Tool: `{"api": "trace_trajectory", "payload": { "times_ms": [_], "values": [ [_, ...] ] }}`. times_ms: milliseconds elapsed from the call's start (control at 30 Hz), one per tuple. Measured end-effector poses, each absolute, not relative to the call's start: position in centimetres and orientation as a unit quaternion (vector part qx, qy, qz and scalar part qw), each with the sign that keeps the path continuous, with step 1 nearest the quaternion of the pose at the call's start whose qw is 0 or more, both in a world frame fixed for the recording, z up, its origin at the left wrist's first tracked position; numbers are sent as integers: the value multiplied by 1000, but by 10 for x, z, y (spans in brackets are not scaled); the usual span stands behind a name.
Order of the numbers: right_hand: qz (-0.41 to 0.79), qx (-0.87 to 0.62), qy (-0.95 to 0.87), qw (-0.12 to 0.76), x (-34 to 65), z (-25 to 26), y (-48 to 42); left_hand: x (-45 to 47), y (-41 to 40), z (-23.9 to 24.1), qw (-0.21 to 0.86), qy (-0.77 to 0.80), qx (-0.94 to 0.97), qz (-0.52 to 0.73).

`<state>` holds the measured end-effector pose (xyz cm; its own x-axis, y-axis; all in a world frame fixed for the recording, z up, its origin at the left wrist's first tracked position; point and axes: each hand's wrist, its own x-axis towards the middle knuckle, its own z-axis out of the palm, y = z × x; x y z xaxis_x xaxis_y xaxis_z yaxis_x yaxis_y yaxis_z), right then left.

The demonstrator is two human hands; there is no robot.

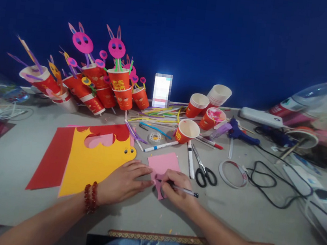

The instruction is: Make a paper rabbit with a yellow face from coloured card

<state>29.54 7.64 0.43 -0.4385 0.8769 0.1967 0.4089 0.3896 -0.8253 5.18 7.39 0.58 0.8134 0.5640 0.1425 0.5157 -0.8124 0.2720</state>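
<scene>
My right hand point(177, 188) is closed around a black-capped pen point(186, 190), its tip down at the pink paper point(164, 162). A curved piece is cut away from the near part of that paper. Flat and with fingers spread, my left hand point(128, 180) rests at the paper's left edge, fingertips touching it. Beside that hand lies a yellow sheet point(91, 173) with cut-out holes, on top of a red sheet point(48, 160). To the right of the pink paper are a white marker point(190, 159) and black-handled scissors point(205, 171).
Red paper cups point(121, 81) with pink rabbit faces stand at the back left. A red cup point(186, 132), a roll of tape point(233, 173), a blue glue gun point(241, 133) and a black cable point(280, 192) lie to the right. A phone point(161, 90) leans against the blue wall.
</scene>
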Motion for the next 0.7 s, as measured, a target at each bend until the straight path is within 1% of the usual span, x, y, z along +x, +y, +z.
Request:
{"api": "trace_trajectory", "payload": {
  "times_ms": [400,700],
  "values": [
    [347,-407,-784,314,296,5,77,52,73,4,105,283,946,118],
    [359,-406,-783,304,296,5,77,52,73,3,109,283,947,109]
  ]
}}
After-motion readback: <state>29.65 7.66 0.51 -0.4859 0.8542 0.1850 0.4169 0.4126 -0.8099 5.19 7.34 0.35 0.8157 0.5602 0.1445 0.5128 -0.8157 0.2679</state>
